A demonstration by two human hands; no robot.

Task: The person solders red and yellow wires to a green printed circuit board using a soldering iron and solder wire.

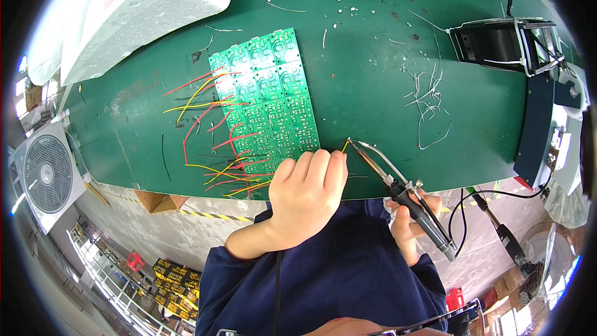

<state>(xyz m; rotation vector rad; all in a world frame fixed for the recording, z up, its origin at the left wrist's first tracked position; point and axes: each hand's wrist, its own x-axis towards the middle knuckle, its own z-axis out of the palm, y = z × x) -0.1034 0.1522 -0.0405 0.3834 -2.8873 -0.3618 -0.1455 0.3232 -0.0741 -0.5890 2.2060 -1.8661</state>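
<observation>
My left hand is closed at the board's near right corner, pinching a short yellow wire whose end sticks out past the fingertips. My right hand grips a soldering iron with a thin feed tube along its shaft. The iron's tip meets or nearly touches the wire's end. Under and beyond my left hand lies a green circuit board panel, divided into many small sections. Red wires, along with yellow and black ones, stick out over its left side. My left hand covers the panel's near right part.
Loose solder strands lie on the green table, with white crumbs farther back. A black holder stands at the far right beside a dark unit. A white foam box is at far left. The iron's black cable loops rightward.
</observation>
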